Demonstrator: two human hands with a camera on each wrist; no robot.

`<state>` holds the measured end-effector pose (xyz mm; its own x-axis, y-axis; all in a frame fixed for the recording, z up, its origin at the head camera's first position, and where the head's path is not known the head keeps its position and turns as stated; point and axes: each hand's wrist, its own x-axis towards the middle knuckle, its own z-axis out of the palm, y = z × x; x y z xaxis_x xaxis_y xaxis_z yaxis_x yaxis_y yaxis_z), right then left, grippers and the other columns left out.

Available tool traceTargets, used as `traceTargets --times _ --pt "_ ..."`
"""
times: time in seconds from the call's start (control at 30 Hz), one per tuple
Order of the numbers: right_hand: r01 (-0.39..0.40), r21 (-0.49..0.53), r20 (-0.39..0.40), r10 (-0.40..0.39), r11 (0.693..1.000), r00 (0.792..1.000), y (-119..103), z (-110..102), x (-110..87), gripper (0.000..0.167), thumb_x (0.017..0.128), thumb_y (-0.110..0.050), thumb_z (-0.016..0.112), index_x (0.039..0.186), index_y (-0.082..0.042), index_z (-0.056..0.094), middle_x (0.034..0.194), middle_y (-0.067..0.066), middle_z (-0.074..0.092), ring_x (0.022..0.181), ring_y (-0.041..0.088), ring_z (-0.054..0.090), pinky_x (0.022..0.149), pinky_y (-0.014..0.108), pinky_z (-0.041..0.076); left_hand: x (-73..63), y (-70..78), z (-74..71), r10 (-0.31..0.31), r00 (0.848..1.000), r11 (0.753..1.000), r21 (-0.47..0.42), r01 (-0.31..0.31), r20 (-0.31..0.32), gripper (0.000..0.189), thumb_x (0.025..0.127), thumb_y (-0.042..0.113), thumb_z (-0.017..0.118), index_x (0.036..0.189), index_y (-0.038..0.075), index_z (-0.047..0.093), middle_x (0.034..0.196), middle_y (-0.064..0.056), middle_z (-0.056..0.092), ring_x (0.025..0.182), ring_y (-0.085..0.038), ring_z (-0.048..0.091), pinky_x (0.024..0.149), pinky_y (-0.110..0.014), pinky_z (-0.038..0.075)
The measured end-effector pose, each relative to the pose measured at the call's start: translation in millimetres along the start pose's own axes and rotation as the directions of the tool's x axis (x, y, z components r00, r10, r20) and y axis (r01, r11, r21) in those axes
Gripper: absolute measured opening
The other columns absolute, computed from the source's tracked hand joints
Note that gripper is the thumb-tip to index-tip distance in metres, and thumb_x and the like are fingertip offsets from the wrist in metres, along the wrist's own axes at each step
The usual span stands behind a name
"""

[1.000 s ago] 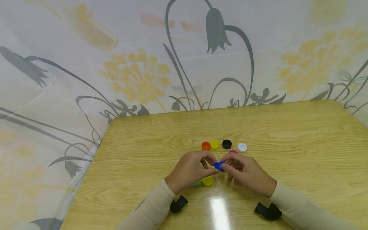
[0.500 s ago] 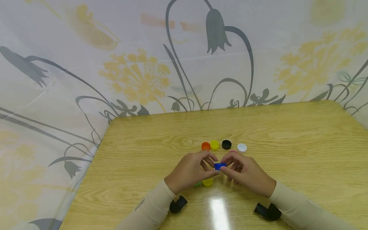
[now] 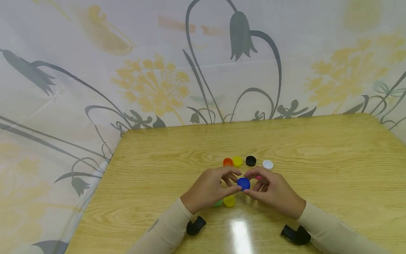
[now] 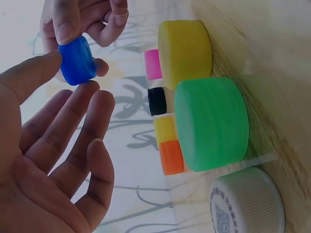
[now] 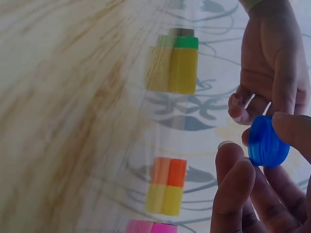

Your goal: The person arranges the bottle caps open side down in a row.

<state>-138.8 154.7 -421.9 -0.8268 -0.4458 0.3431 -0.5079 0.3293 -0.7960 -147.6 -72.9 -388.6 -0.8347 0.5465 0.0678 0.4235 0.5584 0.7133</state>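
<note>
Above the table, both hands hold one blue bottle cap [image 3: 243,184], its round flat face turned toward the head camera. My left hand [image 3: 209,186] pinches it from the left between thumb and fingers, and my right hand [image 3: 275,189] does the same from the right. In the left wrist view the cap [image 4: 77,60] is seen from its side, the left thumb on one edge and a fingertip beneath. Ridges line the cap's side [image 5: 268,141] in the right wrist view. Under the hands lie a yellow cap [image 3: 229,201] and a partly hidden green cap [image 3: 218,203].
Behind the hands, orange [image 3: 227,162], yellow [image 3: 237,161], black [image 3: 251,161] and white [image 3: 268,164] caps lie on the wooden table [image 3: 177,151]. A pink cap [image 3: 258,177] is mostly covered by the right hand. A printed white cap [image 4: 250,204] shows beside the green one.
The blue cap has turned between the fingers, from edge-on to its round face toward the head camera. The left hand's thumb and finger now grip it too; the hands have barely shifted.
</note>
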Motion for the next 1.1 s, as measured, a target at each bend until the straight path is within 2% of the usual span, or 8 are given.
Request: traceTargets --times 0.27,0.6,0.7,0.9,1.1 --pt "0.014 0.012 0.007 -0.014 1.000 1.000 0.3 0.5 -0.2 0.030 0.085 -0.009 0.080 0.111 -0.013 0.066 0.092 0.002 0.070 0.066 0.002 0.063 0.054 0.025 0.054 -2.2 -1.9 0.2 0.002 1.000 1.000 -0.024 -0.002 -0.019 0.029 0.090 0.028 0.076 0.117 0.018 0.073 0.107 0.007 0.075 0.083 0.003 0.063 0.075 -0.017 0.053" --pt "0.017 0.008 0.014 -0.017 1.000 1.000 0.2 0.4 -2.0 0.029 0.085 -0.009 0.079 0.110 -0.015 0.066 0.109 0.004 0.068 0.069 0.001 0.064 0.056 0.025 0.055 -1.2 -1.2 1.7 0.025 0.999 1.000 -0.014 -0.025 -0.021 0.025 0.089 0.025 0.077 0.112 0.018 0.075 0.106 0.009 0.075 0.083 0.002 0.063 0.076 -0.019 0.054" --pt "0.019 0.013 0.026 -0.019 1.000 0.999 1.0 0.5 -2.4 0.028 0.086 -0.008 0.079 0.110 -0.014 0.066 0.108 0.003 0.067 0.070 0.002 0.064 0.056 0.025 0.055 -0.8 -1.1 2.4 0.025 1.000 1.000 -0.001 -0.025 -0.017 0.023 0.088 0.025 0.078 0.111 0.018 0.076 0.105 0.009 0.075 0.084 0.001 0.064 0.075 -0.019 0.054" --pt "-0.040 0.054 0.101 0.034 0.998 0.994 0.0 -1.4 -1.3 0.026 0.087 -0.012 0.078 0.109 -0.012 0.065 0.099 0.002 0.068 0.071 0.004 0.066 0.058 0.026 0.056 -0.3 -1.2 3.6 0.027 1.000 0.997 0.072 -0.027 0.006 0.023 0.087 0.026 0.079 0.108 0.017 0.076 0.101 0.009 0.075 0.088 -0.005 0.066 0.078 -0.018 0.053" --pt "-0.110 0.071 0.195 0.095 0.991 0.976 -2.3 -4.1 -0.4 0.028 0.088 -0.017 0.078 0.111 -0.005 0.065 0.102 0.008 0.068 0.075 0.004 0.066 0.062 0.025 0.057 1.3 -1.0 3.9 0.043 0.998 0.989 0.138 -0.050 0.049 0.024 0.086 0.026 0.080 0.107 0.014 0.077 0.097 0.008 0.077 0.087 0.000 0.069 0.078 -0.015 0.052"
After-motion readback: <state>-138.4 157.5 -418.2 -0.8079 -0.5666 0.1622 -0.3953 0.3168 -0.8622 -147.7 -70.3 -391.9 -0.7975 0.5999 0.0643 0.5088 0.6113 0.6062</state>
